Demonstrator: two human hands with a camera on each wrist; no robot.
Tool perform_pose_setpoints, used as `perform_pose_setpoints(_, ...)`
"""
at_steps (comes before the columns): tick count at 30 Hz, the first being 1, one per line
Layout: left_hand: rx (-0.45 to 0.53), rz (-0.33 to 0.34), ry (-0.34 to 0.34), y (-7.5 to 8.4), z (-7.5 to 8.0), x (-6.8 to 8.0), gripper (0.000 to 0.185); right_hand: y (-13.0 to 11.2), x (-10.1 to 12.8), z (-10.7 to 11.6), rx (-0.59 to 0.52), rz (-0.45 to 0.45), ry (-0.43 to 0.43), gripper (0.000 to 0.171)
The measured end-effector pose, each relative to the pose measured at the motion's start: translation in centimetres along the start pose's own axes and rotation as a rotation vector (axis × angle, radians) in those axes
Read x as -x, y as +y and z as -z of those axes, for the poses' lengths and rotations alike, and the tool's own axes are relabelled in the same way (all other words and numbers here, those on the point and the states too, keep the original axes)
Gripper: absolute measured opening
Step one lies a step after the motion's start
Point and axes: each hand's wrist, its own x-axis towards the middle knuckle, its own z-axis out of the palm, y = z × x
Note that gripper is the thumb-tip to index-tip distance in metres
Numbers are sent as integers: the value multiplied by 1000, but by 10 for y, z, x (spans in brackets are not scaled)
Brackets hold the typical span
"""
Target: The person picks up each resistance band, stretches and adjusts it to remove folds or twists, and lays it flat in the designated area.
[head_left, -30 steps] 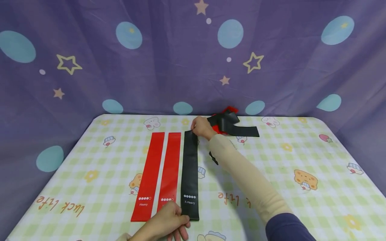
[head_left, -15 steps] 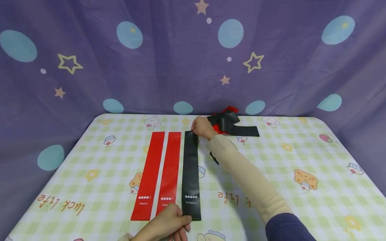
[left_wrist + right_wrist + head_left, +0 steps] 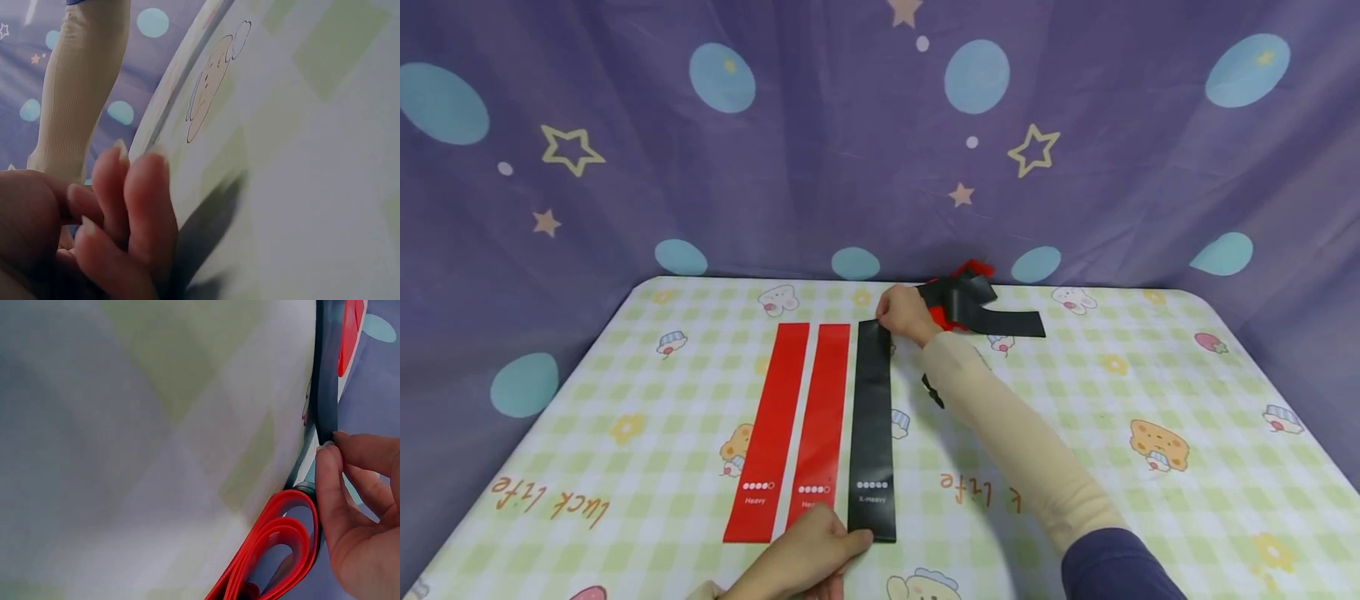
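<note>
A black resistance band (image 3: pixel 872 417) marked X-Heavy lies lengthwise on the table in the head view. Its far end is pinched by my right hand (image 3: pixel 906 315); the right wrist view shows thumb and finger of that hand (image 3: pixel 362 494) on the band's tip (image 3: pixel 327 412). At the near end, my left hand (image 3: pixel 808 546) grips the left corner, thumb on top. Curled left fingers (image 3: pixel 147 206) fill the left wrist view, where the band is hidden. Two red bands marked Heavy, one outer (image 3: pixel 772 417) and one inner (image 3: pixel 823 400), lie flat alongside; the left hand covers the inner one's near end.
Behind the right hand is a loose heap of black (image 3: pixel 1000 322) and red bands (image 3: pixel 973 268), at the table's back edge. Folded red loops (image 3: pixel 294 531) show close to that hand. A small black object (image 3: pixel 932 392) is partly hidden by the right forearm (image 3: pixel 1015 433).
The black band's near end swung slightly right, then back left with my left hand. The left hand's lower fingers have drawn back under it. The right hand keeps its place.
</note>
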Motion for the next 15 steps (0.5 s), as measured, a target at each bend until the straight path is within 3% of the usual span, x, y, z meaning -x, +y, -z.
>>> perform_pose_setpoints(6, -9, -6, 16, 0, 4, 4, 44, 5, 1, 5, -48, 18, 23, 12)
perform_pose_setpoints(11, -1, -73, 8, 5, 13, 3, 43, 9, 6, 15, -107, 1, 43, 14)
perform_pose_setpoints(15, -6, -130, 39, 13, 24, 1, 39, 12, 10, 22, -123, -10, 46, 14)
